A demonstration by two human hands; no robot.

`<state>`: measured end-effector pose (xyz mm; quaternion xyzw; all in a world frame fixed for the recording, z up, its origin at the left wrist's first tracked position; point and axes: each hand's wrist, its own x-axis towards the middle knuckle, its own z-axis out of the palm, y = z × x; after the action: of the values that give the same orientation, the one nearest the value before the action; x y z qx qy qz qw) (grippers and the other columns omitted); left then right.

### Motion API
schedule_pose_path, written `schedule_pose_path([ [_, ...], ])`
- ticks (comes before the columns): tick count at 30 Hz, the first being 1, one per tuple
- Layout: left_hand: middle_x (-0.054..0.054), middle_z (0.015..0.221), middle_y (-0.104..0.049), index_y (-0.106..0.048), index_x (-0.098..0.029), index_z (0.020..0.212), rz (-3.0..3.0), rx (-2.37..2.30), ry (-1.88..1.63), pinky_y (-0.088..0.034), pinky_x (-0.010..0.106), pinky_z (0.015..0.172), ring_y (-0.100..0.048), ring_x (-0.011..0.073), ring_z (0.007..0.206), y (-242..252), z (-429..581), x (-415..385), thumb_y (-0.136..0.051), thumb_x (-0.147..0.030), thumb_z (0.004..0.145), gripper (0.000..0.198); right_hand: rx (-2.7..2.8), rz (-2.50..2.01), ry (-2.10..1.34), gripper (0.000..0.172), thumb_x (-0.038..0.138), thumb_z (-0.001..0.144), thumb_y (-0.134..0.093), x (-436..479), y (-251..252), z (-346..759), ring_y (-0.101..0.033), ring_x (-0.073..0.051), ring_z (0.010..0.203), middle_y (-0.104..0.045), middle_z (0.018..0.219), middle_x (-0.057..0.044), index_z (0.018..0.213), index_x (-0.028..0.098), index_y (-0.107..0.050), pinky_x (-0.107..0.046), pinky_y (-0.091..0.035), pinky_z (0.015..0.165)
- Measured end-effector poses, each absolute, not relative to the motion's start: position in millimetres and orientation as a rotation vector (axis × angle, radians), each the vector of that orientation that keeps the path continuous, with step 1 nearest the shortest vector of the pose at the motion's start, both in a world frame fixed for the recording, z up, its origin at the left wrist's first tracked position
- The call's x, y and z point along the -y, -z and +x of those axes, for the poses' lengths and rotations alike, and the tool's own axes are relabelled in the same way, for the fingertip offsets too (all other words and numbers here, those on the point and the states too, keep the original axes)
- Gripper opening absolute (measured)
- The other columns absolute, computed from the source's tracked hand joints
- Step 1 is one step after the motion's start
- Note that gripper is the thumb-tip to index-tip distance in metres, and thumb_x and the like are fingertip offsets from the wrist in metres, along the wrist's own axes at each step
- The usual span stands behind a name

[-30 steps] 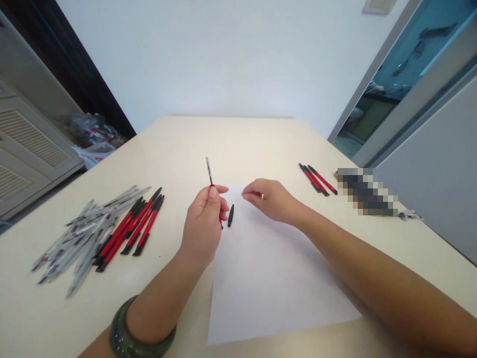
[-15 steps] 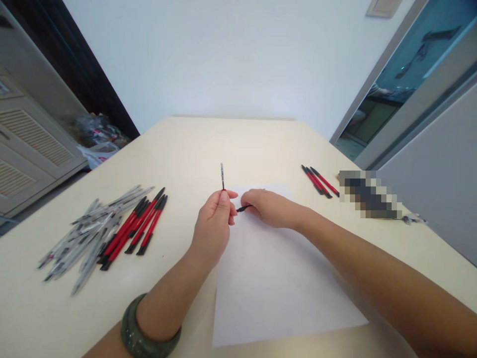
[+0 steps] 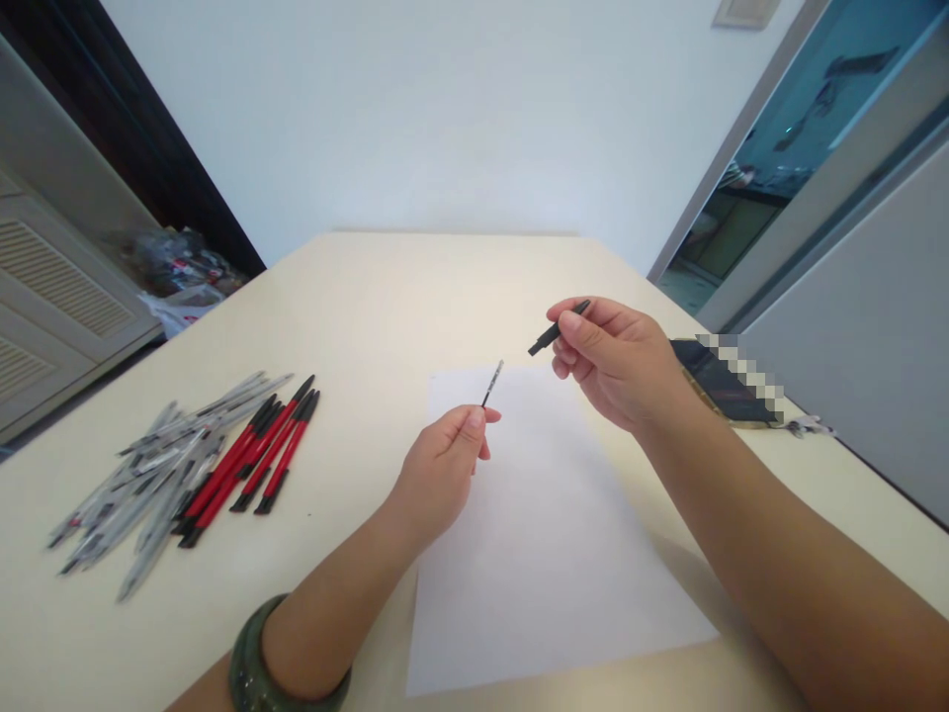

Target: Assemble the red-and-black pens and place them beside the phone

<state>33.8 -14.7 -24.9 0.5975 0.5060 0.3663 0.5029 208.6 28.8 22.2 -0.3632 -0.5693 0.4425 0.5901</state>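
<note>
In the head view, the left hand (image 3: 443, 473), just below the frame's centre, pinches a thin pen refill (image 3: 492, 384) between thumb and fingers, its tip slanting up to the right. The right hand (image 3: 615, 361), right of centre, pinches a small black pen tip piece (image 3: 558, 329), raised above the surface (image 3: 445, 287). The step looks like pen assembly; joining the two parts would call for lining them up end to end. Below lies a white sheet (image 3: 549, 554). At left, red pens (image 3: 252, 460) touch clear pens (image 3: 148, 485). No containers show.
</note>
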Motion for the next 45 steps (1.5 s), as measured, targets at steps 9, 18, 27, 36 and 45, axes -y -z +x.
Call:
schedule_pose_path([
  [9, -0.002, 0.066, -0.046, -0.055, -0.022, 0.093, 1.451, -1.208, -0.815, -0.030, 0.022, 0.048, -0.039, 0.0104, 0.055, 23.7, 36.9, 16.9, -0.032, -0.048, 0.082, 0.037, 1.418, -0.891, -0.963, 0.020, 0.036, 0.074, -0.055, -25.7, -16.3, 202.6, -0.042, -0.007, 0.050, -0.045, 0.057, 0.002, 0.081, 0.017, -0.059, -0.022, -0.037, 0.048],
  [18, -0.002, 0.067, -0.046, -0.054, -0.022, 0.094, 1.473, -1.207, -0.786, -0.030, 0.023, 0.049, -0.039, 0.0100, 0.054, 24.3, 37.5, 16.7, -0.030, -0.048, 0.082, 0.037, 1.468, -0.885, -1.018, 0.022, 0.035, 0.075, -0.055, -26.5, -14.6, 204.0, -0.042, -0.006, 0.048, -0.044, 0.058, 0.003, 0.083, 0.016, -0.058, -0.022, -0.033, 0.045],
  [27, -0.001, 0.075, -0.051, -0.050, -0.026, 0.107, 1.596, -1.193, -0.808, -0.033, 0.024, 0.054, -0.043, 0.0118, 0.061, 30.8, 34.0, 14.8, -0.031, -0.044, 0.084, 0.035, 1.580, -0.939, -1.165, 0.020, 0.033, 0.074, -0.055, -25.2, -7.5, 199.0, -0.042, -0.006, 0.051, -0.051, 0.066, 0.001, 0.084, 0.015, -0.059, -0.022, -0.034, 0.047],
  [36, -0.001, 0.071, -0.052, -0.056, -0.022, 0.097, 1.606, -1.190, -0.898, -0.036, 0.024, 0.059, -0.044, 0.0118, 0.062, 31.6, 34.4, 11.9, -0.037, -0.038, 0.083, 0.029, 1.633, -0.866, -1.268, 0.017, 0.028, 0.076, -0.053, -23.1, -3.9, 194.5, -0.042, -0.006, 0.054, -0.050, 0.064, 0.001, 0.084, 0.014, -0.059, -0.021, -0.034, 0.050],
  [45, -0.005, 0.058, -0.042, -0.057, -0.020, 0.089, 1.526, -1.166, -0.943, -0.031, 0.021, 0.049, -0.038, 0.0087, 0.050, 29.8, 34.9, 11.6, -0.042, -0.040, 0.080, 0.026, 1.651, -0.942, -1.253, 0.020, 0.032, 0.077, -0.052, -23.7, 1.6, 193.2, -0.041, -0.007, 0.052, -0.049, 0.064, 0.001, 0.085, 0.015, -0.058, -0.022, -0.033, 0.049],
])
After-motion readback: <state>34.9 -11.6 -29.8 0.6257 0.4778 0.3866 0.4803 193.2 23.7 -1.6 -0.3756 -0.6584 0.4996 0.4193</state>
